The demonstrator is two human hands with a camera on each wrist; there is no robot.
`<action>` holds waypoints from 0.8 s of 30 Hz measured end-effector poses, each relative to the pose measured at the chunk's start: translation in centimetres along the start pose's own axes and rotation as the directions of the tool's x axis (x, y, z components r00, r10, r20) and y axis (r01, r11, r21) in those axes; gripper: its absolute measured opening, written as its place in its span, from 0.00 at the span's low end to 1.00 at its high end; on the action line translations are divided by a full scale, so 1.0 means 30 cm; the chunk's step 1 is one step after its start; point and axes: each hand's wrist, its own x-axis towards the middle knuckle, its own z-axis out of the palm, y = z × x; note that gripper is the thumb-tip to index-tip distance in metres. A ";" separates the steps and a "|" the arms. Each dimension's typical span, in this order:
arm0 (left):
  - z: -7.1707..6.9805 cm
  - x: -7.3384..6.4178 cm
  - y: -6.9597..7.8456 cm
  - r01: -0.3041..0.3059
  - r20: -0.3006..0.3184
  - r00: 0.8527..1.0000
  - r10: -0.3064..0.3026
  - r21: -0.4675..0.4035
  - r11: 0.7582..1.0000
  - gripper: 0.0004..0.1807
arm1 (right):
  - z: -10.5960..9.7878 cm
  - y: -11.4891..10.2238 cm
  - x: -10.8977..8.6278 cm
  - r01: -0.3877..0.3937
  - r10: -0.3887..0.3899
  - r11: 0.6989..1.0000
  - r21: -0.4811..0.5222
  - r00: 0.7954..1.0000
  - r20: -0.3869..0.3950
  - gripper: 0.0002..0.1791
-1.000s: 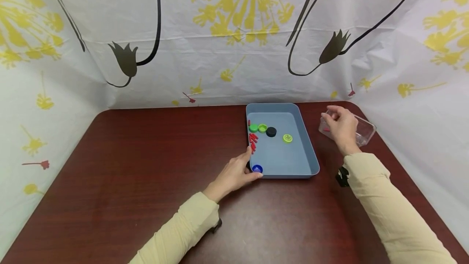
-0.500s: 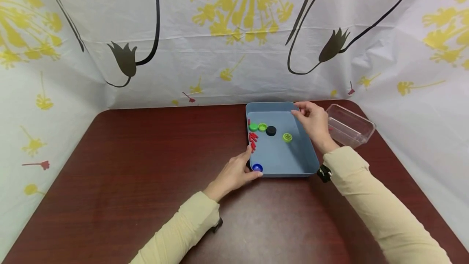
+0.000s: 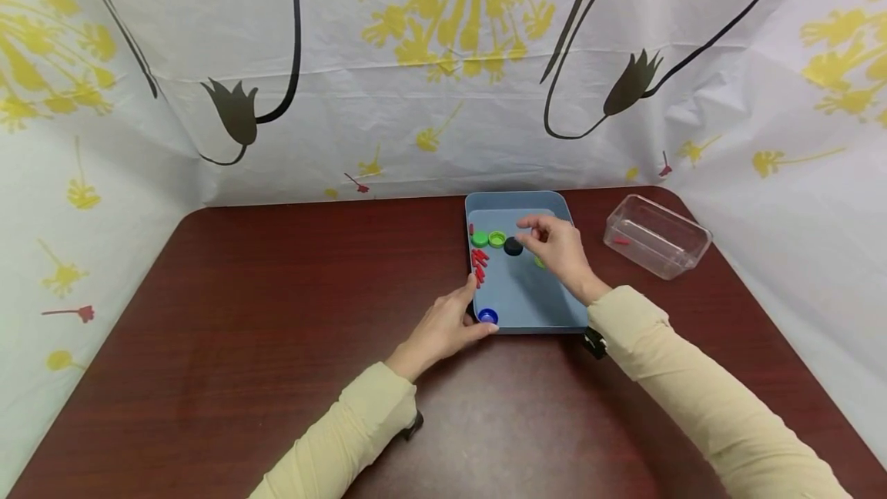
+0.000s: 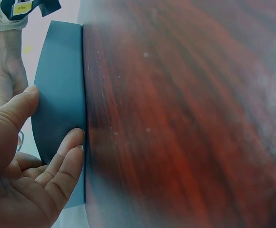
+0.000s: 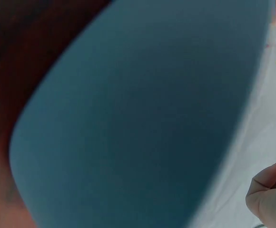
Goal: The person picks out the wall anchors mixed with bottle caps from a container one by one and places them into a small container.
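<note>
Head view: we see patterned white sheeting (image 3: pixel 333 45) beyond and beside a reddish wood-grain table (image 3: pixel 277 314). Toward its far right sits the blue tray (image 3: pixel 516 299), near-left corner gripped by the left hand (image 3: pixel 442 329); above it, the right hand (image 3: pixel 560 254) curls its fingers, holding anything or not, we cannot tell.

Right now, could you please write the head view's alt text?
A person's right hand hovers over a blue tray of round caps and red pieces; the left hand holds it at the near left. A clear box sits at right.
</note>
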 end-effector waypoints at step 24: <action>0.007 0.003 -0.003 -0.003 0.005 1.000 0.003 -0.031 1.000 0.48 | 0.149 -0.007 -0.047 -0.032 -0.031 0.990 0.140 0.906 0.423 0.10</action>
